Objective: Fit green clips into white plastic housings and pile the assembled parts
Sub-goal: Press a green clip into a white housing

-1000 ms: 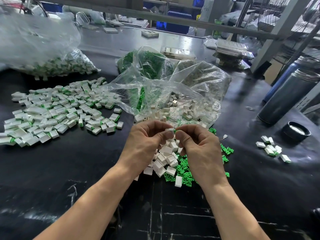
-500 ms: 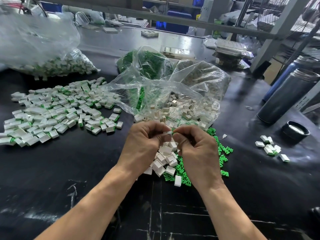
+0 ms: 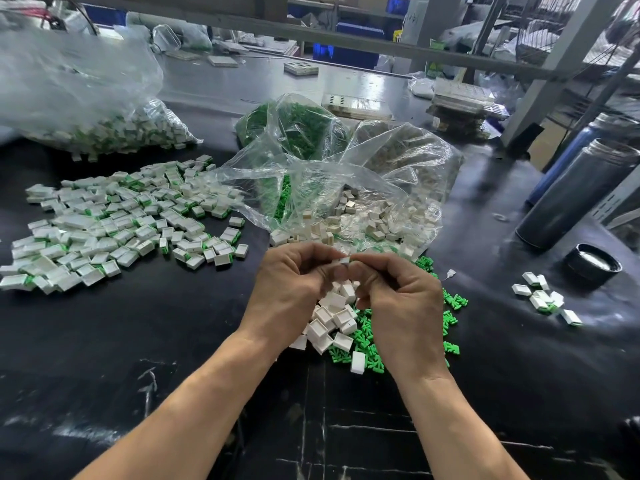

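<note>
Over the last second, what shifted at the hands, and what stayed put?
Almost nothing: both hands drifted slightly away from the body. The left hand and right hand keep pinching one white housing between them. The assembled pile, loose green clips and bags stayed as they were.

This is looking like a small factory assembly bench, a workshop floor rather than any home. A black work table [image 3: 104, 341] is carrying bulk stock: a clear bag of green clips [image 3: 294, 123] toward the far edge, a bag of white housings [image 3: 381, 216] spilling open at the middle, and a big pile of finished parts [image 3: 121, 223] spreading along the left edge. Grey metal shelving posts [image 3: 561, 67] are rising at the far right corner, and blue storage bins [image 3: 349, 55] are sitting beyond the table.
</note>
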A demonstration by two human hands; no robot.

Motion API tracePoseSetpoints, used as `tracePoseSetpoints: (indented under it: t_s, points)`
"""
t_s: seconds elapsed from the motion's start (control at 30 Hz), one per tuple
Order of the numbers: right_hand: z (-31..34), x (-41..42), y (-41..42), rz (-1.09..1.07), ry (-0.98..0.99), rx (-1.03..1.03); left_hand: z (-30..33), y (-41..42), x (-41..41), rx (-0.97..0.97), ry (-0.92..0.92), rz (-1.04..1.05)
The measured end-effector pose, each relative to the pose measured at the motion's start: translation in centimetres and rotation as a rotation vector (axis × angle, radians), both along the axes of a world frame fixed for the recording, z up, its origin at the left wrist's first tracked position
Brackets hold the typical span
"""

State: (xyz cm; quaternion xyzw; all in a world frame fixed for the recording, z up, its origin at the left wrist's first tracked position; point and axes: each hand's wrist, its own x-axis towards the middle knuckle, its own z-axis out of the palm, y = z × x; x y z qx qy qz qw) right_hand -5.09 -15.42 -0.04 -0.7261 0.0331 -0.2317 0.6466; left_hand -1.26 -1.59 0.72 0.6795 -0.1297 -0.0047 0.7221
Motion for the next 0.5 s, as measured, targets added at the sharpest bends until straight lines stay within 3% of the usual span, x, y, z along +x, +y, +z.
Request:
tracePoseSetpoints:
  t_s: [0.13,0.5]
  points:
    - [0.2,0.1,-0.1,0.014,0.013,0.088,-0.1,-0.3,0.2,-0.009,-0.007,0.005]
    - [0.9,0.2,1.0,0.142,0.281,0.341,0.1,-0.8,-0.6,-0.023,-0.025,-0.139]
